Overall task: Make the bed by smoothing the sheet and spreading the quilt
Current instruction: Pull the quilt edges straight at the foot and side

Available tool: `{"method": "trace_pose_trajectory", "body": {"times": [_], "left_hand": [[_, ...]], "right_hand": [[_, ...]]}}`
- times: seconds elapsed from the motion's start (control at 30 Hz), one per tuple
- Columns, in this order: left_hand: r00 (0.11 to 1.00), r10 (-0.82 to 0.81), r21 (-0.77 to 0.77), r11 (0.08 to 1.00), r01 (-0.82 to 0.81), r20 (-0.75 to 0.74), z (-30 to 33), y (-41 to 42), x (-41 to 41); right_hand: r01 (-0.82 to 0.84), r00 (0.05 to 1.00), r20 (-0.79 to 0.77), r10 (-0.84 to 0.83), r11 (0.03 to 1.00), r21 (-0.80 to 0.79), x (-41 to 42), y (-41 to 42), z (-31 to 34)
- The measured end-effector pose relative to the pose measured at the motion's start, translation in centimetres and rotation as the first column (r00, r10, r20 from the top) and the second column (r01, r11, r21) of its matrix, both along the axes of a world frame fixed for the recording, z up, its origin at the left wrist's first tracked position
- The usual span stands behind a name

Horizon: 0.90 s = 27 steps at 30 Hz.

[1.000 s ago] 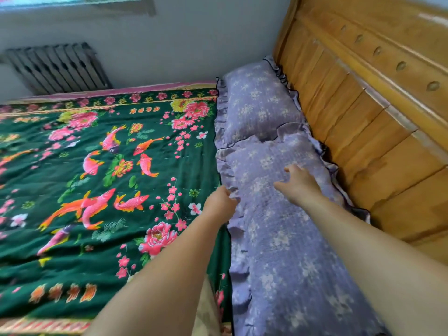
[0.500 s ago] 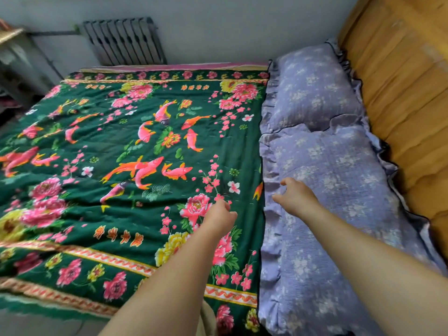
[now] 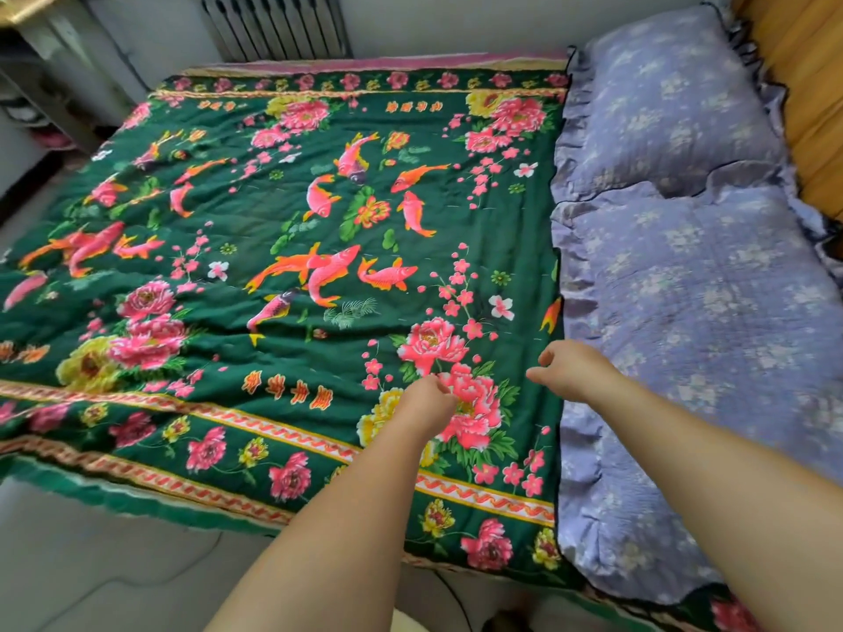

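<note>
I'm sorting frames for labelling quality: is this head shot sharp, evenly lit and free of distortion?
Head view: soft, even daylight, no glare or hard shadows; the green quilt in the middle is fairly crisp, the purple pillow and right hand smear with motion blur, the left hand less so; wide-angle bending curves the bed's near edge.

Stood against a pale wall [image 3: 456, 20]: dark ribbed radiator [image 3: 273, 22]; ran along the right edge: wooden headboard [image 3: 807, 84]; lay below: light floor [image 3: 91, 563].

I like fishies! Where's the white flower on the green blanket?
One white flower is on the green quilt, right side, just above the right hand, near the purple pillow.
</note>
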<state>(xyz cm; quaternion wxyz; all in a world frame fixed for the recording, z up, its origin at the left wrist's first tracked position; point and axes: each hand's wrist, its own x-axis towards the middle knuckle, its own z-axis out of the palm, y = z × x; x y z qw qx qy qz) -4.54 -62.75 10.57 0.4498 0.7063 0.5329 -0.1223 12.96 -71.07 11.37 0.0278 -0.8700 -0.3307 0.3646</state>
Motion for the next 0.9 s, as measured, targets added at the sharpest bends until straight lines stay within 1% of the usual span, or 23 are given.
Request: {"method": "trace_pose_trajectory", "body": {"times": [0.07,0.2,0.3,0.4,0.47,0.53,0.6,0.67,0.73,0.83,0.87,0.9], "left_hand": [[0.999,-0.042,0.006,0.999,0.042,-0.01,-0.1,1.4,-1.3],[0.998,-0.064,0.017,0.998,0.064,0.005,-1.1,4.4,-4.4],[0.997,-0.081,0.014,0.997,0.081,-0.006,-2.6,7.3,-8.6],[0.995,-0.095,0.0,0.995,0.095,-0.028,-4.8,10.5,-14.3],[0.997,-0.039,-0.03,0.999,0.037,-0.062,-6.1,12.5,-19.3],[0.99,0.05,-0.06,0.997,-0.058,-0.129,-7.6,14.3,-24.1],[0.966,0.186,-0.061,0.978,-0.2,-0.18,-9.5,15.5,-27.5],[0.937,0.303,-0.075,0.945,-0.319,-0.171,-11.3,15.9,-29.8],[0.915,0.374,-0.095,0.916,-0.39,-0.15,-13.0,15.8,-31.5],[0.867,0.478,-0.154,0.854,-0.497,-0.142,-15.5,14.9,-33.1],[0.843,0.521,-0.165,0.827,-0.537,-0.132,-16.3,14.5,-33.4],[0.803,0.581,-0.191,0.78,-0.596,-0.134,-17.3,14.1,-33.8]], "right_hand": [[0.008,1.0,0.003,-0.008,1.0,0.013,-1.9,1.2,-0.1],[0.034,0.999,-0.034,-0.033,0.999,0.019,-6.6,3.8,-0.8],[0.052,0.997,-0.059,-0.052,0.999,0.0,-10.8,5.9,-2.2],[0.06,0.997,-0.052,-0.06,0.998,-0.017,-16.2,8.5,-4.0],[0.052,0.994,-0.091,-0.056,0.997,-0.051,-20.5,10.4,-5.1],[0.017,0.99,-0.141,-0.029,0.996,-0.089,-24.6,12.1,-6.0],[-0.034,0.985,-0.17,0.014,0.993,-0.116,-27.8,13.2,-6.7],[-0.063,0.983,-0.18,0.04,0.99,-0.124,-29.9,14.1,-7.6],[-0.075,0.981,-0.187,0.047,0.987,-0.144,-31.6,14.9,-8.9],[-0.143,0.977,-0.185,0.11,0.974,-0.176,-33.5,15.7,-11.0],[-0.173,0.973,-0.183,0.139,0.968,-0.181,-34.0,15.9,-11.6],[-0.202,0.968,-0.183,0.169,0.962,-0.182,-34.7,16.1,-12.6]]}}
